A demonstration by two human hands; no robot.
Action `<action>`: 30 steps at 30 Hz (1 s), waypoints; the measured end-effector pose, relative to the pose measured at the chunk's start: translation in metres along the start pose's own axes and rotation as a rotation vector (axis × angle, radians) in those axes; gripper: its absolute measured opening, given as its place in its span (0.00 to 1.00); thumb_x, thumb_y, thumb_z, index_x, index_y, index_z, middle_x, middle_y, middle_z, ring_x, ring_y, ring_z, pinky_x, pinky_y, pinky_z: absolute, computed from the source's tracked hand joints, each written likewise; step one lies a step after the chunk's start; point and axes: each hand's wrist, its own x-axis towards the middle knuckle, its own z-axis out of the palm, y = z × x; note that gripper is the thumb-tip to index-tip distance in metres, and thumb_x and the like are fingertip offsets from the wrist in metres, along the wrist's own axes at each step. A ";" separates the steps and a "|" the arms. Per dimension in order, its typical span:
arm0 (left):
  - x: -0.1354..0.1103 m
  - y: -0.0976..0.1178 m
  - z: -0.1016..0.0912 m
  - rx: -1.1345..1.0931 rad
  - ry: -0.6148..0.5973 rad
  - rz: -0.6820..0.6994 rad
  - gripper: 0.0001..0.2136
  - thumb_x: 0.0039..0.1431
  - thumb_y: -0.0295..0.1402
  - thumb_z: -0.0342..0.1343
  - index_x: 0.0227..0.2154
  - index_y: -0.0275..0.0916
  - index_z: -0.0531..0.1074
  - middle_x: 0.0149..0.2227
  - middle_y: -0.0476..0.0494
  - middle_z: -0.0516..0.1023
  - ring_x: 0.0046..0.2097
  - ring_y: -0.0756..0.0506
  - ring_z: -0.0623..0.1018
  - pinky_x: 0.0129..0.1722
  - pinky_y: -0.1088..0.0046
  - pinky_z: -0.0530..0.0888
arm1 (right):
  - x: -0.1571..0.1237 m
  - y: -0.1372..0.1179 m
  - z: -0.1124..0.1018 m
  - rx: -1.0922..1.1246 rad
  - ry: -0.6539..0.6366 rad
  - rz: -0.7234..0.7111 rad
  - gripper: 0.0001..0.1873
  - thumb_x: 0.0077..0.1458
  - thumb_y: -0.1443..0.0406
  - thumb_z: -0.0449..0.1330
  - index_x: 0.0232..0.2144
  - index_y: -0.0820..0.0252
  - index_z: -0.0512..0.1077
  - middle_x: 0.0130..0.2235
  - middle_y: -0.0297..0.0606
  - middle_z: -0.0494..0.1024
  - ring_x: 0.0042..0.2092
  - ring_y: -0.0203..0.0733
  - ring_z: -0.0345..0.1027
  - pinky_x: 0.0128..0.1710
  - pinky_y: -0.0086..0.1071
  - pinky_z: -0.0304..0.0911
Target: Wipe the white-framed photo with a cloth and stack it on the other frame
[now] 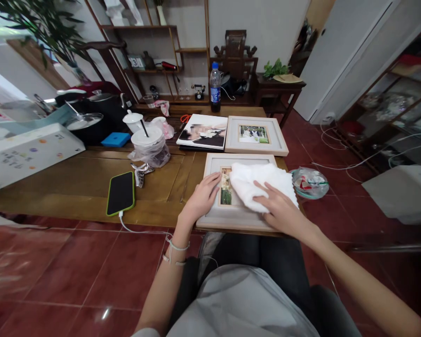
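Observation:
A pale wooden picture frame (214, 220) with a small photo lies flat at the near edge of the low wooden table (73, 187). My left hand (201, 199) rests on the frame's left side, fingers stretched flat on it. My right hand (280, 210) presses a white cloth (256, 182) onto the frame's glass, fingers laid over the cloth. The cloth covers most of the photo.
A second framed photo (255, 135) and a photo book (203, 132) lie behind. A phone in a green case (121, 193) with its cable lies at left. A lidded cup in a plastic bag (149, 145), a water bottle (215, 88) and a bowl of wrappers (308, 182) stand around.

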 end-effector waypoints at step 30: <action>0.000 0.000 0.001 0.002 -0.002 -0.010 0.19 0.66 0.32 0.42 0.57 0.34 0.63 0.61 0.37 0.63 0.63 0.42 0.61 0.61 0.56 0.61 | -0.031 -0.057 -0.032 0.104 -0.314 -0.136 0.36 0.37 0.81 0.46 0.50 0.61 0.71 0.66 0.38 0.50 0.66 0.57 0.37 0.62 0.56 0.46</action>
